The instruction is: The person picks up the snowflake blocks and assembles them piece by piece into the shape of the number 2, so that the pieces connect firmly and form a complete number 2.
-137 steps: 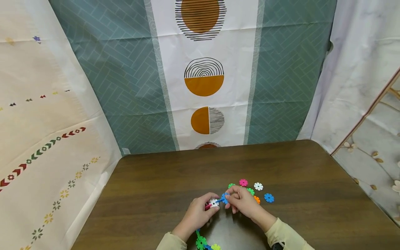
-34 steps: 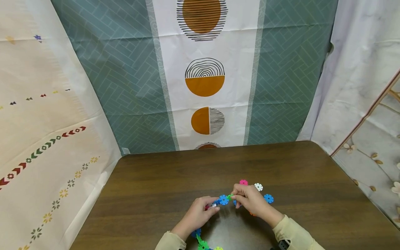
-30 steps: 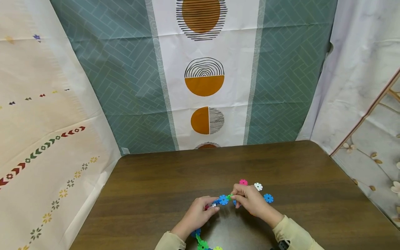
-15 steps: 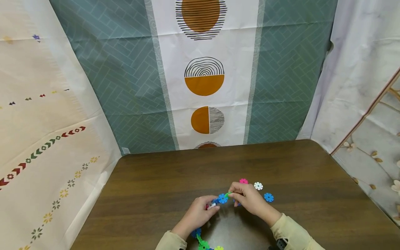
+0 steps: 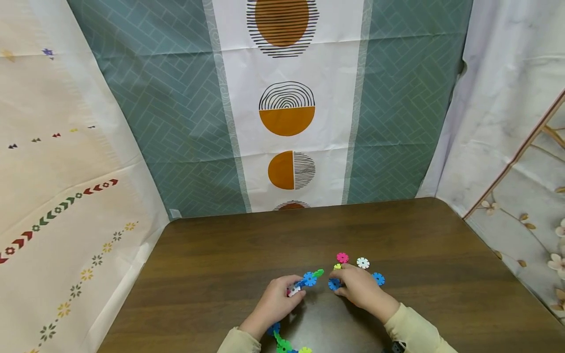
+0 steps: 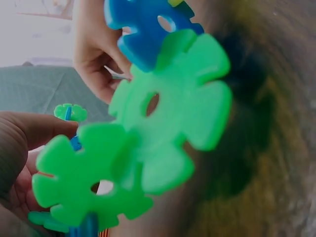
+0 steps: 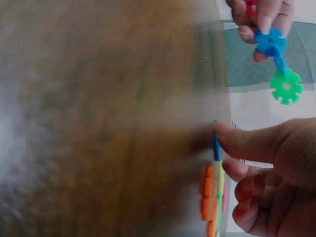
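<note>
My left hand (image 5: 275, 299) holds a chain of interlocking plastic snowflake discs, gripping it at a white disc (image 5: 294, 291) with pink beside it. From its fingers the chain runs up to a blue disc (image 5: 310, 279) and ends in a green disc (image 5: 319, 272). The chain's other part hangs below that hand, where large green discs (image 6: 168, 113) fill the left wrist view. My right hand (image 5: 364, 291) is low at the table, thumb and forefinger at opposite edges of a loose blue disc (image 5: 334, 284); the right wrist view shows the thumb on that disc (image 7: 217, 143).
Around the right hand on the brown wooden table (image 5: 220, 264) lie loose discs: pink (image 5: 342, 257), white (image 5: 363, 263), yellow (image 5: 337, 266) and another blue disc (image 5: 378, 278). Orange discs (image 7: 208, 192) show in the right wrist view. Patterned cloths (image 5: 176, 122) hang behind.
The green disc, among the loose pieces at first, now sits on the chain's end. My right hand has let go of it and moved down right to the loose blue disc. My left hand stays nearly still.
</note>
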### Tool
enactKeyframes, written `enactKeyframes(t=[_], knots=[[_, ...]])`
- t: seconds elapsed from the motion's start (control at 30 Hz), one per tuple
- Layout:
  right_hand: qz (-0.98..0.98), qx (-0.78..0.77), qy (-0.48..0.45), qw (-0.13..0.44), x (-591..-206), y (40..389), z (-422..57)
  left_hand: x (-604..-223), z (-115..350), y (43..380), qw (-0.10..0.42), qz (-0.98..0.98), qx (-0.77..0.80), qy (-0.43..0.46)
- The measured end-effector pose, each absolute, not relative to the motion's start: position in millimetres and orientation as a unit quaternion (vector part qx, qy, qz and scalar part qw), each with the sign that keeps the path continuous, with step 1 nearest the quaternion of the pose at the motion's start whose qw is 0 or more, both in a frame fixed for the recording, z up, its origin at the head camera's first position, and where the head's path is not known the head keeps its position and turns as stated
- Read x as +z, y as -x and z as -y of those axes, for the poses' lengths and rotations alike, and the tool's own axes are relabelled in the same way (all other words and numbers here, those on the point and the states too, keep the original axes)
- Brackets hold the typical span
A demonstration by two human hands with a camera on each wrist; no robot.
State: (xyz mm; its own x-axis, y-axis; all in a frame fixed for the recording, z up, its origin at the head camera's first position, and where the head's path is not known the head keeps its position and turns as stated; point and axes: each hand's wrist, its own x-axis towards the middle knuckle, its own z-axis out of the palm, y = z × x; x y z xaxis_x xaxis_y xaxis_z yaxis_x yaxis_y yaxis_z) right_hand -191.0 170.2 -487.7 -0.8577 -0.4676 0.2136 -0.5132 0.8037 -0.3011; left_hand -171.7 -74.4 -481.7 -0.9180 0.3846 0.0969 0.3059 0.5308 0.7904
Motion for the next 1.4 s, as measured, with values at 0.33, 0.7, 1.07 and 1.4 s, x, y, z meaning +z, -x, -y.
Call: enactKeyframes(t=[0.33,0.7,1.07,1.4], knots=[[0.946,0.237,-0.212,0.068,-483.4,193.7,-171.9,-483.3,74.7,171.4,0.043,-0.872,0.443,-0.203],[0.889,0.426,-0.166,0.001,-464.6,198.8,-189.7,-488.2,71.2,170.4,0.044,-0.862,0.46,-0.207],[0.8,0.562,-0.181,-0.105,-467.5,196.3,-187.2,-486.5,68.8,170.0,0.011,-0.858,0.458,-0.233],[0.803,0.554,-0.18,-0.128,-471.5,193.0,-182.0,-485.5,67.4,168.8,-0.022,-0.883,0.406,-0.235]])
